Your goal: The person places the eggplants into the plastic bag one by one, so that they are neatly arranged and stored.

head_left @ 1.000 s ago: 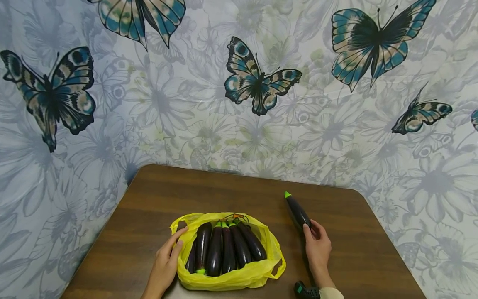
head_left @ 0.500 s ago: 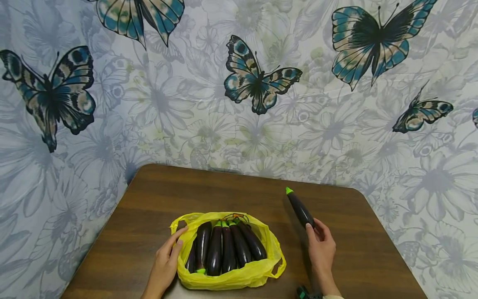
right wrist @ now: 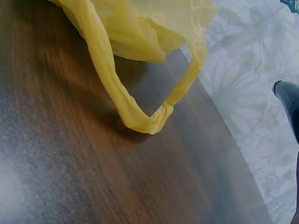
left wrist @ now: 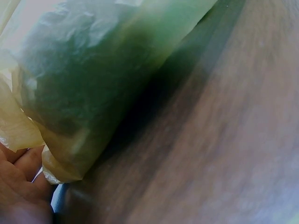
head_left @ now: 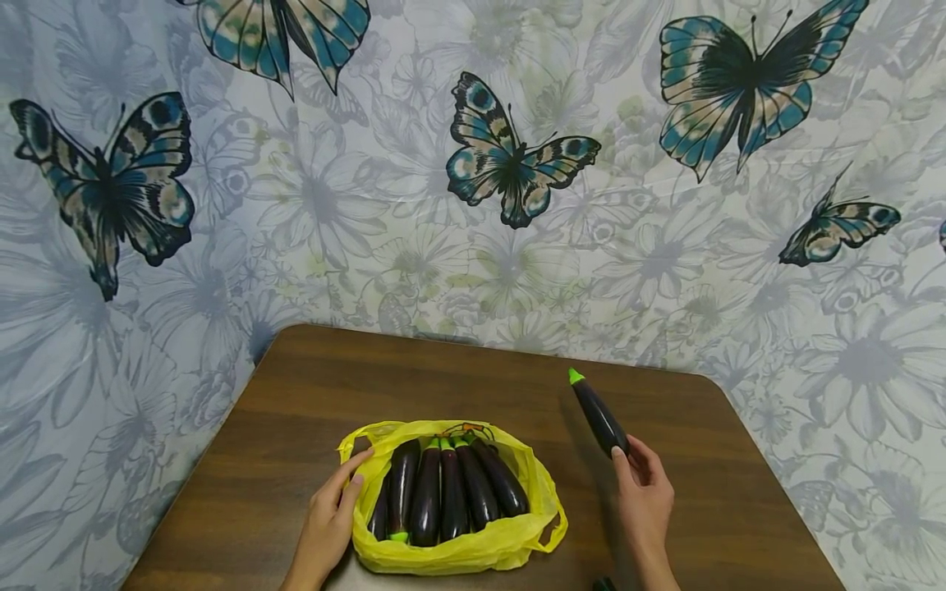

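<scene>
A yellow plastic bag (head_left: 443, 560) lies open on the brown table, with several glossy dark eggplants (head_left: 424, 497) side by side inside it. At its left rim, my left hand (head_left: 328, 505) holds the plastic between thumb and fingers. The left wrist view shows part of that hand (left wrist: 23, 186) beside the crumpled film. To the right of the bag, my right hand (head_left: 645, 492) grips a single eggplant (head_left: 599, 417) by its blunt end, raised above the table, its green tip pointing away. Only a dark piece of this eggplant (right wrist: 289, 100) shows at the right wrist view's edge.
The wooden table (head_left: 266, 435) has rounded far corners and ends at a wall covering (head_left: 318, 205) printed with flowers and butterflies. A loop handle (right wrist: 135, 116) of the bag droops toward the right. A small dark object (head_left: 603, 584) shows at the bottom edge.
My right hand has moved slightly to the right with the eggplant, whose green tip is a little higher. The left hand and the bag have stayed in place.
</scene>
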{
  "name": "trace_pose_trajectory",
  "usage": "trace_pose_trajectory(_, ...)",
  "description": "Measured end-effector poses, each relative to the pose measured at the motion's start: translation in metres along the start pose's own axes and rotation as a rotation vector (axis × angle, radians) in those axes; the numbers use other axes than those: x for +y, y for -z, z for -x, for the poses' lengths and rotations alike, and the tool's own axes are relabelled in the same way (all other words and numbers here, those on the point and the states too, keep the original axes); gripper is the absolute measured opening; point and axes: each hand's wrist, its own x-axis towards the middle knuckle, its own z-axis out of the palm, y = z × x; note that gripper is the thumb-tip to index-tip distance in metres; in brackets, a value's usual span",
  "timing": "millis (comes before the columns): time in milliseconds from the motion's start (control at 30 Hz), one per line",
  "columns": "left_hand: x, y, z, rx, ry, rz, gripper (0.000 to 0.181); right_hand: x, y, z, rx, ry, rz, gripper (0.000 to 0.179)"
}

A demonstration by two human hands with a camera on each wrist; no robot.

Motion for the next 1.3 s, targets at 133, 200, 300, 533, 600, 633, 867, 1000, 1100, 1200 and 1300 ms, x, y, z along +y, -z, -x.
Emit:
trace_pose_trajectory(133, 0.000, 0.000, 0.001, -0.005, 0.007, -0.001, 0.035, -0.002, 0.001, 0.004, -0.002, -0.002, -0.017, 0.038)
trace_pose_trajectory(200, 0.000, 0.000, 0.001, -0.006, 0.009, -0.001, 0.035, -0.004, 0.002, 0.005, -0.003, 0.005, -0.022, 0.038)
trace_pose_trajectory(300, -0.001, 0.000, 0.000, -0.003, 0.007, -0.006, 0.035, -0.006, 0.003, 0.007, 0.001, 0.016, -0.041, 0.038)
trace_pose_trajectory(533, -0.002, -0.001, 0.000, 0.003, -0.002, -0.002, 0.035, -0.012, 0.006, 0.012, 0.012, 0.037, -0.052, 0.036)
trace_pose_trajectory(600, -0.003, 0.000, 0.000, 0.000, -0.001, 0.003, 0.035, -0.014, 0.006, 0.014, 0.011, 0.042, -0.058, 0.036)
trace_pose_trajectory(633, -0.003, 0.000, 0.000, -0.002, 0.000, 0.006, 0.035, -0.015, 0.006, 0.015, 0.010, 0.043, -0.063, 0.035)
trace_pose_trajectory(867, -0.003, 0.000, 0.000, -0.014, 0.013, 0.013, 0.036, -0.022, 0.007, 0.024, -0.005, 0.030, -0.089, 0.036)
trace_pose_trajectory(1000, -0.003, 0.000, 0.000, -0.013, 0.009, 0.013, 0.036, -0.025, 0.008, 0.029, -0.012, 0.009, -0.070, 0.037)
trace_pose_trajectory(1100, -0.004, 0.000, 0.000, -0.004, -0.002, 0.009, 0.035, -0.027, 0.009, 0.033, -0.013, -0.006, -0.053, 0.037)
trace_pose_trajectory(1200, -0.004, -0.001, -0.001, 0.005, -0.008, -0.002, 0.035, -0.029, 0.009, 0.038, -0.012, -0.019, -0.042, 0.036)
trace_pose_trajectory(1300, -0.005, -0.001, -0.001, 0.008, -0.008, -0.006, 0.035, -0.032, 0.009, 0.043, -0.021, -0.027, -0.024, 0.035)
